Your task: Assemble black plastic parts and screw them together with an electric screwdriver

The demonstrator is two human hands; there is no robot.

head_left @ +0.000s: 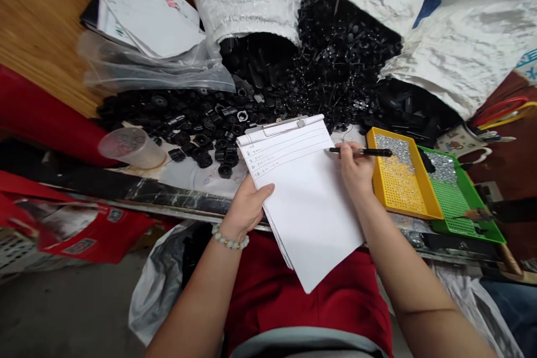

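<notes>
Forearms [197, 291] angle outward; left hand [247, 207] clamps clipboard [285, 140] edge, right hand [356, 168] pinches pen [361, 151] beside yellow tray [413, 211]

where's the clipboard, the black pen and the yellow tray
clipboard [277, 127], head view, on its metal clip at the top
black pen [377, 152], head view, on its barrel
yellow tray [403, 208], head view, on its near rim

Wooden tabletop [42, 28] — grey concrete floor [62, 307]
</notes>
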